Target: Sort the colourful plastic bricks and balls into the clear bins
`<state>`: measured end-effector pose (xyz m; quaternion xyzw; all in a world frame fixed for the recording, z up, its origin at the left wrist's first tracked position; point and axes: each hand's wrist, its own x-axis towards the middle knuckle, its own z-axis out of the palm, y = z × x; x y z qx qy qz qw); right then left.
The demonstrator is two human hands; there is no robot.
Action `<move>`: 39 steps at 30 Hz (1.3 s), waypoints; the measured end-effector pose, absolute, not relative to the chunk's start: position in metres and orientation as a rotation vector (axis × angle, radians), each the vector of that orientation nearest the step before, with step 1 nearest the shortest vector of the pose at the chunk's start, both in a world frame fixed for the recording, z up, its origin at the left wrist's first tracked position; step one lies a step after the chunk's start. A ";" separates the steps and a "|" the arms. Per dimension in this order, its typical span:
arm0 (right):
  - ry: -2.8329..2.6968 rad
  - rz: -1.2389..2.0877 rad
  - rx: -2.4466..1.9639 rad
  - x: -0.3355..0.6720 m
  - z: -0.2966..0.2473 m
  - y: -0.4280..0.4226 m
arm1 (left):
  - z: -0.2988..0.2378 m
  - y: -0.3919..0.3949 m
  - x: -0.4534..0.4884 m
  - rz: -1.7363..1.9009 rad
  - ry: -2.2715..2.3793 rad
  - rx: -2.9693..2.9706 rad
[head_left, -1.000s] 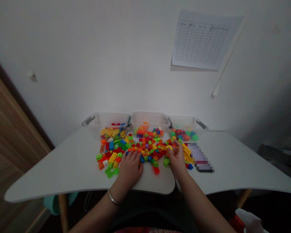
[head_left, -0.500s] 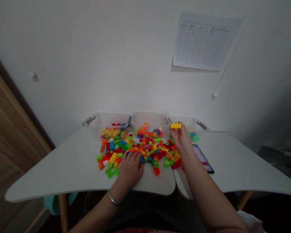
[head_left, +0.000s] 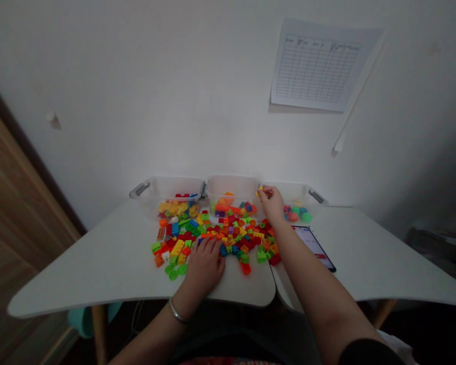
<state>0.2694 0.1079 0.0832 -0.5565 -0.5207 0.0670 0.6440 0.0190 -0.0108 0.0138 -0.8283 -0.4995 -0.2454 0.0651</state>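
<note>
Grip of the right hand point(head_left: 271, 202) closed, fingertips together on a small yellow brick point(head_left: 260, 191), most of it hidden by the fingers. Right arm point(head_left: 307, 268) reaches forward across the worktop point(head_left: 99, 268), wrist lifted, hand raised at the gap between middle tub point(head_left: 231, 180) and right tub point(head_left: 289, 186). Left hand point(head_left: 204, 262) lies palm down on the worktop, fingers relaxed and slightly spread, touching the near edge of the brick pile point(head_left: 231, 235). Bangle point(head_left: 177, 311) on the left wrist. Green wheels point(head_left: 174, 272) sit just left of that hand. Phone point(head_left: 313, 247) lies flat right of the pile, just beside the right forearm. Right tub holds coloured balls point(head_left: 296, 213).
</note>
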 end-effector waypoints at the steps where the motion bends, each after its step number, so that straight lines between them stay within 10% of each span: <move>1: -1.232 0.099 -1.316 0.269 0.085 0.108 | 0.014 -0.011 0.019 -0.736 -1.511 -2.501; 39: -1.530 -0.050 -1.515 0.276 0.062 0.033 | 0.014 -0.011 0.021 -0.750 -1.498 -2.489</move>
